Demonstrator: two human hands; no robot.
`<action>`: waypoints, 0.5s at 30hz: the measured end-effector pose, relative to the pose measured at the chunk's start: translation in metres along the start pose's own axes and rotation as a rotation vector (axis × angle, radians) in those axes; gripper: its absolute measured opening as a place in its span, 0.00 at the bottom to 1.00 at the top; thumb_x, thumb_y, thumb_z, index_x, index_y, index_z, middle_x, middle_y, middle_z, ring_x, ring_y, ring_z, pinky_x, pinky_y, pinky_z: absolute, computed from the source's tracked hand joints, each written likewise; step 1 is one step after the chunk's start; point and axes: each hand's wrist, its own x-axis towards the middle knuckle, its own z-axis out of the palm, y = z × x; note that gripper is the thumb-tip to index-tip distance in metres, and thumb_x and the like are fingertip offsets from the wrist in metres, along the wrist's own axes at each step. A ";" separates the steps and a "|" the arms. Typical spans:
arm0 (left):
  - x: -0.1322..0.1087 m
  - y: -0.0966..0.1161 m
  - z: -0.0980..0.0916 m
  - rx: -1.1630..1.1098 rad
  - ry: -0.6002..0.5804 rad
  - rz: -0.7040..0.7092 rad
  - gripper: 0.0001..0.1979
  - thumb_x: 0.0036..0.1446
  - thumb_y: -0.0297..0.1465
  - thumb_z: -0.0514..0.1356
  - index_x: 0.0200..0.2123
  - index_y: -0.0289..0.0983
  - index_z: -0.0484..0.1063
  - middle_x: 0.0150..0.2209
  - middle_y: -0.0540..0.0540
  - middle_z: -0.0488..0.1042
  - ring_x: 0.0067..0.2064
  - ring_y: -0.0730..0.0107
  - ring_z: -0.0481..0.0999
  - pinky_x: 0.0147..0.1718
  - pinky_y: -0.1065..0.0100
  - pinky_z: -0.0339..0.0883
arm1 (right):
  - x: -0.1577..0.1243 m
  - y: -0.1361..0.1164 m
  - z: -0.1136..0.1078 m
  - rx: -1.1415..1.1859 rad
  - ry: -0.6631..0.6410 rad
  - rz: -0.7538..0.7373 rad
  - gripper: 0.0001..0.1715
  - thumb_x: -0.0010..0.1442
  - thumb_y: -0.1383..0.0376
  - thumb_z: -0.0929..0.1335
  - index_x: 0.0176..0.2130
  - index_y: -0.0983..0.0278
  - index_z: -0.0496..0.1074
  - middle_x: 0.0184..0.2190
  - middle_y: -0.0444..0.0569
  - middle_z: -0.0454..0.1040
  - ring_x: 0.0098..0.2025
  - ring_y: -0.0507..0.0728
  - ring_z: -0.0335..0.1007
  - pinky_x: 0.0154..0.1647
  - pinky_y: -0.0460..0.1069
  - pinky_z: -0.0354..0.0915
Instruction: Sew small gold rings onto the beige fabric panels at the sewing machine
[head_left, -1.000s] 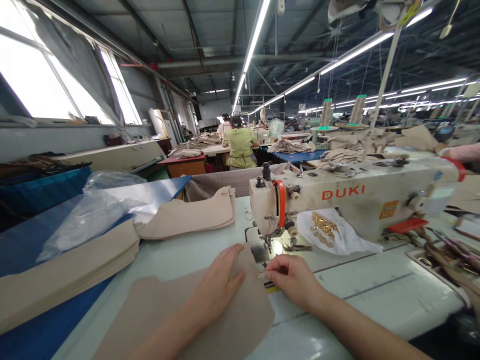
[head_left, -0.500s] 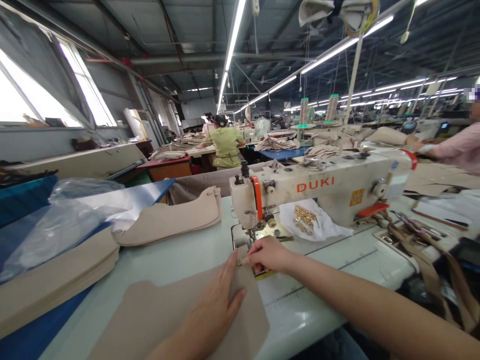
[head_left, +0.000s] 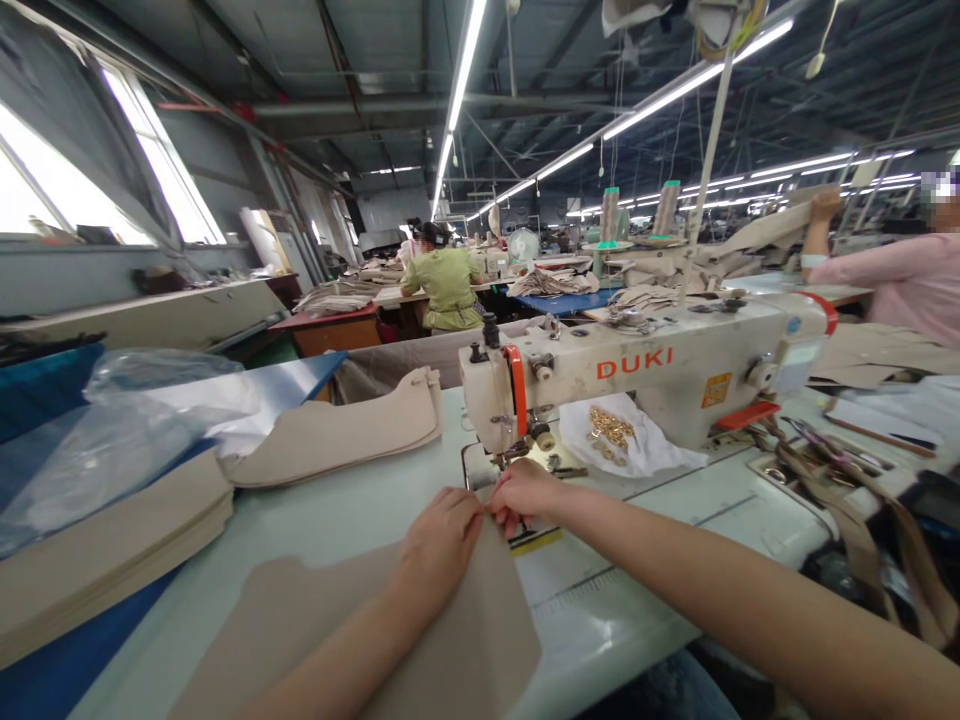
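Note:
A large beige panel [head_left: 337, 620], of leather or cloth, lies on the sewing machine's pale table, its narrow end close to the needle area. On that end rests my left hand [head_left: 442, 530], fingers bent and pinching at the panel's edge. My right hand [head_left: 521, 495] is closed in a pinch right beside it, fingertips meeting the left ones below the presser foot area of the sewing machine [head_left: 630, 360]. Whatever small piece sits between the fingertips is hidden by them.
Behind the needle, a white bag [head_left: 660, 445] holds small gold-coloured metal pieces [head_left: 611, 428]. Stacked beige panels [head_left: 345, 430] lie to the left, near clear plastic [head_left: 112, 450]. Scissors [head_left: 825, 445] and brown straps [head_left: 847, 530] are at right. Two co-workers sit beyond.
My left hand has gone from lying flat with straight fingers to pinching at the panel's end. A small metal piece there is now covered. The co-worker at right has raised a beige piece.

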 end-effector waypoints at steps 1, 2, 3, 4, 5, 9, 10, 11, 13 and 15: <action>0.001 0.000 0.001 0.011 0.006 0.004 0.11 0.58 0.25 0.50 0.29 0.37 0.71 0.31 0.45 0.75 0.37 0.63 0.72 0.38 0.63 0.69 | 0.000 0.000 0.000 -0.010 0.001 0.002 0.15 0.49 0.75 0.66 0.15 0.65 0.63 0.11 0.39 0.65 0.12 0.47 0.62 0.11 0.41 0.49; 0.001 0.001 0.002 0.019 0.012 0.007 0.11 0.58 0.24 0.50 0.28 0.37 0.71 0.30 0.45 0.74 0.36 0.63 0.72 0.37 0.63 0.69 | 0.000 -0.001 -0.001 -0.020 0.001 0.003 0.15 0.50 0.74 0.66 0.15 0.65 0.62 0.11 0.39 0.65 0.12 0.47 0.63 0.11 0.41 0.50; 0.000 0.002 0.003 0.024 0.019 0.010 0.11 0.57 0.24 0.50 0.28 0.37 0.70 0.30 0.45 0.74 0.36 0.63 0.72 0.37 0.64 0.68 | 0.000 -0.001 -0.001 -0.031 0.001 0.003 0.15 0.50 0.74 0.66 0.16 0.65 0.62 0.11 0.39 0.65 0.12 0.47 0.63 0.11 0.41 0.50; 0.000 0.003 0.003 0.026 0.027 0.013 0.11 0.57 0.23 0.50 0.27 0.37 0.70 0.30 0.45 0.74 0.35 0.63 0.72 0.36 0.64 0.68 | 0.000 -0.001 -0.001 -0.044 0.000 0.002 0.15 0.50 0.74 0.66 0.16 0.65 0.62 0.11 0.39 0.65 0.12 0.48 0.63 0.11 0.41 0.50; 0.000 0.003 0.004 0.027 0.034 0.014 0.11 0.57 0.23 0.50 0.27 0.37 0.69 0.29 0.45 0.74 0.35 0.63 0.71 0.36 0.64 0.68 | 0.000 0.000 -0.001 -0.057 0.000 0.000 0.15 0.50 0.73 0.66 0.16 0.65 0.62 0.11 0.39 0.65 0.12 0.48 0.63 0.12 0.41 0.50; 0.002 0.004 0.007 0.032 0.042 0.008 0.10 0.54 0.23 0.50 0.25 0.38 0.68 0.29 0.46 0.73 0.34 0.65 0.71 0.36 0.66 0.67 | 0.000 0.001 0.000 -0.144 0.006 -0.034 0.15 0.52 0.72 0.65 0.17 0.65 0.63 0.12 0.40 0.66 0.14 0.49 0.66 0.14 0.41 0.54; 0.003 0.003 0.008 0.033 0.040 0.002 0.10 0.54 0.23 0.51 0.25 0.38 0.67 0.29 0.46 0.73 0.34 0.65 0.71 0.36 0.66 0.67 | 0.000 0.002 0.000 -0.176 0.014 -0.054 0.14 0.53 0.72 0.64 0.17 0.65 0.63 0.13 0.40 0.67 0.15 0.50 0.67 0.15 0.42 0.56; 0.004 0.003 0.009 0.033 0.038 -0.005 0.09 0.53 0.22 0.51 0.24 0.39 0.66 0.28 0.47 0.73 0.34 0.65 0.71 0.35 0.67 0.66 | 0.000 0.004 0.000 -0.214 0.028 -0.080 0.14 0.53 0.71 0.64 0.18 0.65 0.65 0.13 0.41 0.67 0.16 0.50 0.68 0.16 0.42 0.58; 0.006 0.002 0.009 0.032 0.037 -0.019 0.09 0.51 0.22 0.51 0.23 0.39 0.65 0.27 0.48 0.72 0.33 0.66 0.71 0.34 0.68 0.65 | -0.005 0.009 -0.003 -0.301 0.091 -0.160 0.12 0.54 0.71 0.63 0.21 0.65 0.68 0.17 0.43 0.70 0.21 0.53 0.71 0.22 0.44 0.62; 0.007 0.001 0.009 0.027 0.039 -0.030 0.09 0.49 0.22 0.52 0.23 0.39 0.65 0.26 0.48 0.72 0.32 0.66 0.71 0.32 0.68 0.65 | -0.014 0.017 -0.008 -0.399 0.175 -0.272 0.08 0.55 0.70 0.64 0.27 0.64 0.72 0.24 0.46 0.74 0.31 0.56 0.73 0.32 0.47 0.64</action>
